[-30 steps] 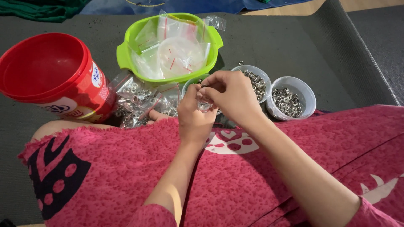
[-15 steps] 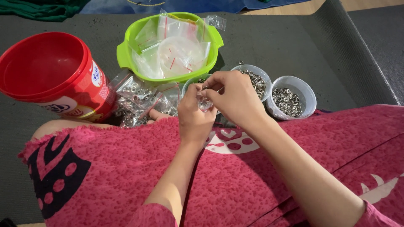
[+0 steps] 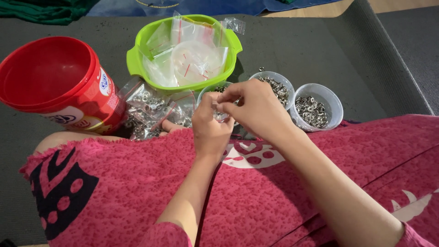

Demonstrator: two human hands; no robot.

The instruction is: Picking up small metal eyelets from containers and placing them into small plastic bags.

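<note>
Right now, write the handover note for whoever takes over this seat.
Left hand: raised over the lap, pinching a small clear bag with metal rings inside.
Right hand: fingertips on the same bag at its top edge; whether it is sealed cannot be seen.
Supplies: green bowl holds empty clear bags; three clear cups of metal rings stand just past the hands, one mostly hidden behind them.
Done: a pile of filled bags lies between the red bucket and the hands.
Left: the cups hold plenty of rings, and many empty bags remain.

One head-worn camera looks steeply down (and slightly forward) from close above the lap.
</note>
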